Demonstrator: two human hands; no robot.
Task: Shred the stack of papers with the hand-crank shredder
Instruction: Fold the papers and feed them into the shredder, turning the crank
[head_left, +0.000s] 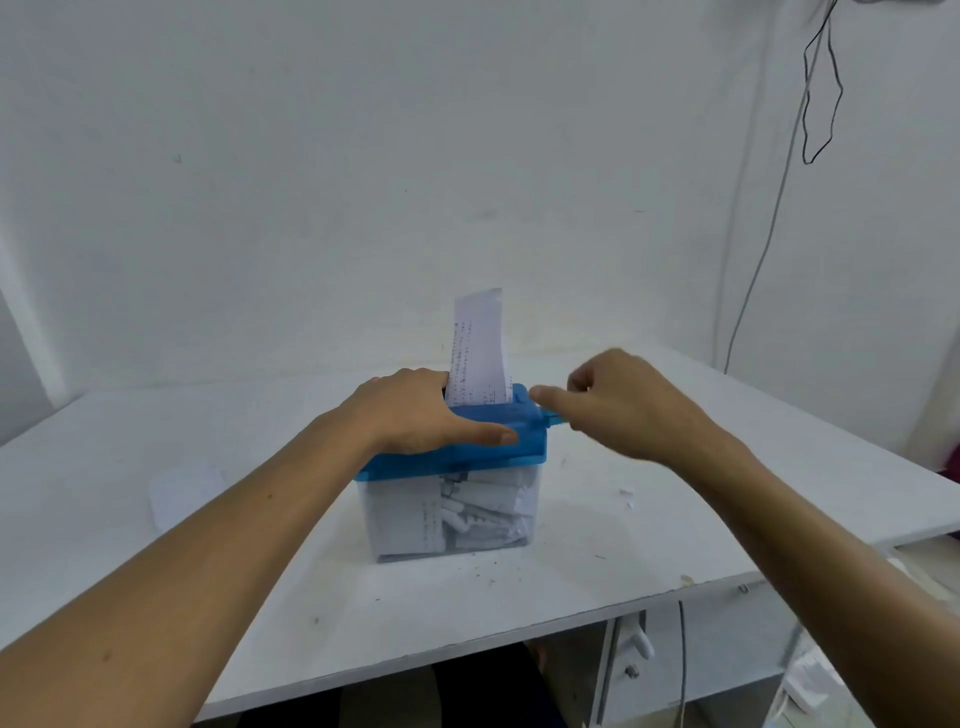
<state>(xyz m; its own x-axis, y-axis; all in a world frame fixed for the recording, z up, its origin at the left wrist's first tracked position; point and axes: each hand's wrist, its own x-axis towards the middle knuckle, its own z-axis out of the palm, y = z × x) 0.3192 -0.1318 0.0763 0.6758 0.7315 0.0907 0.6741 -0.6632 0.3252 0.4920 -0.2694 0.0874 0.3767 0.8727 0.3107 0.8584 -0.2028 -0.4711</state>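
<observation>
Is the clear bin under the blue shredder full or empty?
Nearly full: white paper strips fill the clear bin almost up to the blue lid.

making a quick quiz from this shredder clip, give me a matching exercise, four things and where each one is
Things:
1. left hand
2. right hand
3. printed sheet
4. shreds

Places:
A. inside the clear bin
B. flat on the blue lid
C. upright, sticking out of the lid
D. curled round the crank, right of the lid

Pairs: 1-B, 2-D, 3-C, 4-A
</observation>
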